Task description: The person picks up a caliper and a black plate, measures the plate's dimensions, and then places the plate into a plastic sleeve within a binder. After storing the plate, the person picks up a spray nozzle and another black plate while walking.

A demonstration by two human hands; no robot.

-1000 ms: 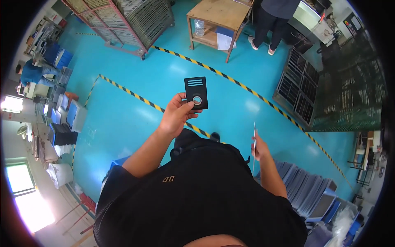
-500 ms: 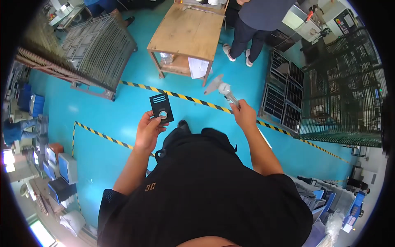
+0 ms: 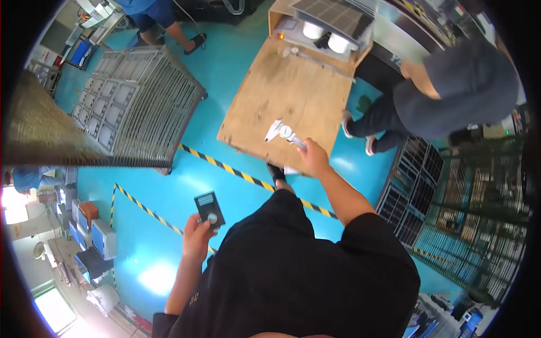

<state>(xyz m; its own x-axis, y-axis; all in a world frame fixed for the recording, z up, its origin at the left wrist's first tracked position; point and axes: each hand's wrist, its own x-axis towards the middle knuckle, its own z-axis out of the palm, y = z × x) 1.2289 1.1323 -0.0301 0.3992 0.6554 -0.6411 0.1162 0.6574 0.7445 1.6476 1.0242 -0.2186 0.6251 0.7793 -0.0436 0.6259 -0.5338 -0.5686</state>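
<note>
My left hand (image 3: 196,239) pinches a small flat black plate (image 3: 206,201) by its lower end. The plate has a row of slots near the top and a round opening lower down. Held out in front, my right hand (image 3: 315,158) grips a dial caliper (image 3: 285,132) by the far end of its beam. The caliper's jaws point away to the left, above the near part of a wooden table (image 3: 298,84). Whether the caliper touches the tabletop, I cannot tell.
A white-topped container group under a dark panel (image 3: 332,17) stands at the table's back. Right of it is a person in dark clothes (image 3: 451,90). A wire rack cart (image 3: 141,107) stands left; dark racks (image 3: 414,191) stand right. Striped tape (image 3: 242,173) crosses the blue floor.
I have stepped toward the wooden table, which now lies nearer. My right hand has carried the caliper from above the floor to above the tabletop. My left hand sits lower, still holding the plate.
</note>
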